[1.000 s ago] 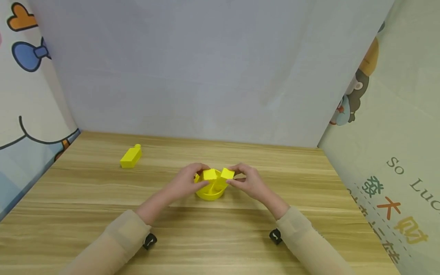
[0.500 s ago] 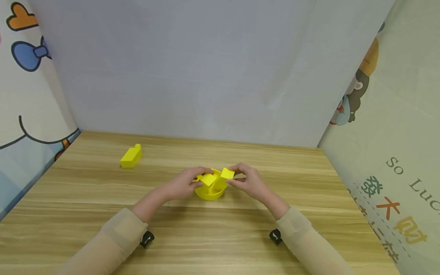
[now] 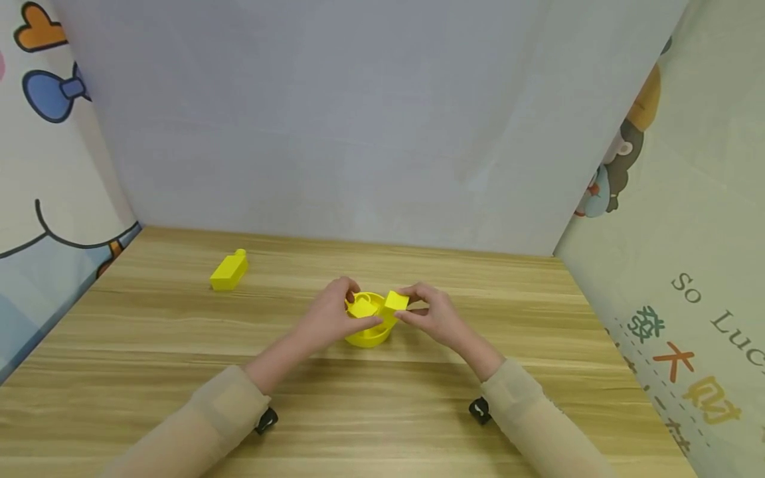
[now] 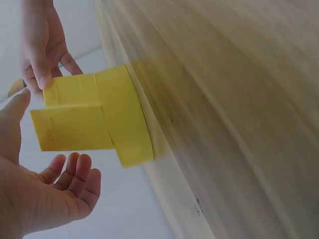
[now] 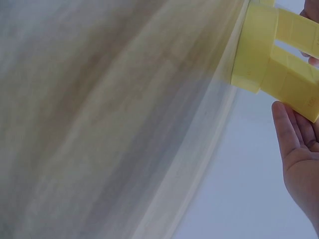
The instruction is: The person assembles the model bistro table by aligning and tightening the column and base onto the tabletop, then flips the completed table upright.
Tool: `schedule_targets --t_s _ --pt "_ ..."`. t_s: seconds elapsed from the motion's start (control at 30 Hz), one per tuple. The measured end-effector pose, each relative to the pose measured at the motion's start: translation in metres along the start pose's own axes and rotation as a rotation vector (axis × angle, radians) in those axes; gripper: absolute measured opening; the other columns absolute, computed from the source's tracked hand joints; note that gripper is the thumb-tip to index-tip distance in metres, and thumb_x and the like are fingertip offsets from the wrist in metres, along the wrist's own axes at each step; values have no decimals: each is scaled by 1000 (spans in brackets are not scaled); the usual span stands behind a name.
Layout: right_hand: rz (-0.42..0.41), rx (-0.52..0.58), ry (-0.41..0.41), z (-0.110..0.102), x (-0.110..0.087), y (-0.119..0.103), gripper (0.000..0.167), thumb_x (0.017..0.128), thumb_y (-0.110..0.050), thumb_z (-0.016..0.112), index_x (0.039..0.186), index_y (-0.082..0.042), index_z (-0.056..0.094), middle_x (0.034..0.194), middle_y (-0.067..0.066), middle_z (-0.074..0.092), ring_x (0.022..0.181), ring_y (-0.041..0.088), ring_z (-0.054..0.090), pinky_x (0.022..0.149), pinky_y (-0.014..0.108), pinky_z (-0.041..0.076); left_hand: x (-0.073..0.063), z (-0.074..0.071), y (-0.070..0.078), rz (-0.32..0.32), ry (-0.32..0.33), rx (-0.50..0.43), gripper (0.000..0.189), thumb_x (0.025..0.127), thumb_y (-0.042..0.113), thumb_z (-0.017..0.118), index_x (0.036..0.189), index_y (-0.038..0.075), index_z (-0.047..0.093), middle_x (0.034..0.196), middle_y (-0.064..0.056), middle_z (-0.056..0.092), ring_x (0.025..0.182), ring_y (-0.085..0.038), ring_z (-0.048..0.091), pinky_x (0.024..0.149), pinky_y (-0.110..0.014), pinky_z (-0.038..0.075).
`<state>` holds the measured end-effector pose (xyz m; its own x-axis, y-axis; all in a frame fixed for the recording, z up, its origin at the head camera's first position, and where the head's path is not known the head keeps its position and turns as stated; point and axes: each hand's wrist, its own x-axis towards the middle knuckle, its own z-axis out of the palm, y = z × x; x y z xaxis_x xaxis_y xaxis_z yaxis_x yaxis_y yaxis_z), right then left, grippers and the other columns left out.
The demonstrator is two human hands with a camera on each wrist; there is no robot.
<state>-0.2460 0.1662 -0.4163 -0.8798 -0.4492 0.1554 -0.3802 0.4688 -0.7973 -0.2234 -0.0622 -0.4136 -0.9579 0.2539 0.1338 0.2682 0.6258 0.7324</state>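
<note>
Yellow dish (image 3: 367, 341) sits on the worktop (image 3: 364, 425) between my hands, left block (image 4: 72, 129) and right block (image 3: 396, 302) sticking up out of it. Both blocks' bottom ends are hidden inside, so can't tell how they're seated. Right grip (image 3: 434, 317) is pinching the right block, thumb on the near side, fingers on the far side. Left grip (image 3: 331, 315) is spread around the left block: thumb apart from it, fingertips just beside it. Right wrist view cuts off both blocks and most of my right fingers at the frame edge; worktop grain is smeared there. Thin loop behind the left block, can't make out what it belongs to. Block markings too faint to read. Farther out, a yellow bottle-shaped piece (image 3: 229, 272) lies at far left, well apart.
</note>
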Motion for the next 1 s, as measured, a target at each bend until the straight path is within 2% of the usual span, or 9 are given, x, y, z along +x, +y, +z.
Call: schedule_targets --t_s 0.17,0.3,0.43,0.77,1.0 --pt "2 3 0 0 -1 0 32 85 -11 69 114 -1 60 117 13 60 101 25 61 78 22 54 0 4 2 18 33 12 51 74 41 79 99 5 52 89 -5 52 75 -19 48 65 -26 46" --pt "2 8 -5 -1 -1 0 33 85 -11 69 115 -1 60 117 13 60 101 25 61 78 23 54 0 2 1 37 15 -17 44 76 35 79 96 6 53 87 -4 52 76 -19 47 66 -27 45" --pt "4 7 -5 -1 0 1 34 85 -12 69 116 -2 60 115 12 61 101 25 61 78 22 54 1 -2 -3 68 -33 -25 40 77 33 78 99 7 56 91 -3 55 81 -18 49 72 -28 47" --pt "1 14 -5 -2 0 1 34 85 -12 70 116 -1 60 114 13 61 101 25 61 78 23 54 1 -22 -11 213 -171 22 38 81 27 75 112 7 63 108 -3 63 97 -19 55 89 -41 48" --pt "5 14 -7 -2 0 0 34 85 -10 70 115 0 60 114 14 60 101 27 61 78 23 55 2 -35 -20 307 -259 36 37 86 23 69 120 8 63 123 -8 61 115 -27 54 99 -46 43"
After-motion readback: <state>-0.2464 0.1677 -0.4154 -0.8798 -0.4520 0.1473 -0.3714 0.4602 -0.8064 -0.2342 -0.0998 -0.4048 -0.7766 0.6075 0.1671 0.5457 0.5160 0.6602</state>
